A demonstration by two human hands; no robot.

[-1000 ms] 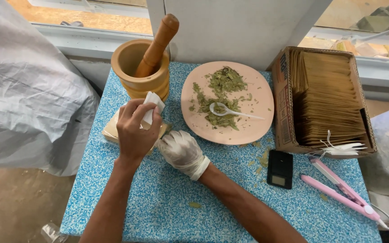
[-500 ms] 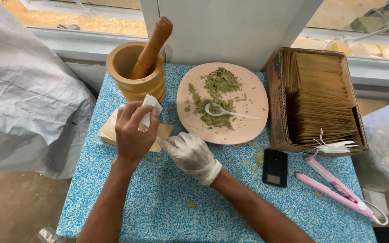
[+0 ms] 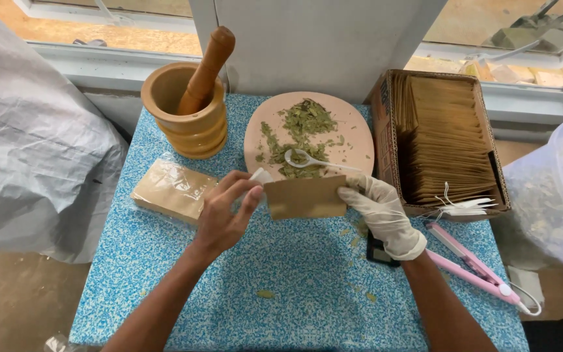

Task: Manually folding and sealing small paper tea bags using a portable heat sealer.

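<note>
So there's a small brown paper pouch (image 3: pixel 305 197) held up flat just above the table (image 3: pixel 281 287), right in front of the pink plate (image 3: pixel 353 146). The gloved right hand (image 3: pixel 380 207) pinches its right edge with fingertips closed on the paper, and the bare left hand (image 3: pixel 226 212) grips the left edge, fingers curled and pressed together, with a little white paper bit (image 3: pixel 260 175) poking out by the fingertips. The plate behind has a heap of dried green leaves (image 3: pixel 301 133) and a white plastic spoon (image 3: pixel 311 160) lying on it. Left of the hands, a wrapped stack of brown pouches (image 3: pixel 173 188) sits flat on the table, with a wooden mortar (image 3: pixel 187 114) and pestle (image 3: pixel 206 68) behind. On the right, a cardboard box (image 3: pixel 441 140) packed with more pouches, then a pink sealing tool (image 3: pixel 474 264) near the table edge, and a small black gadget (image 3: pixel 376 251) mostly hidden under the right wrist.
</note>
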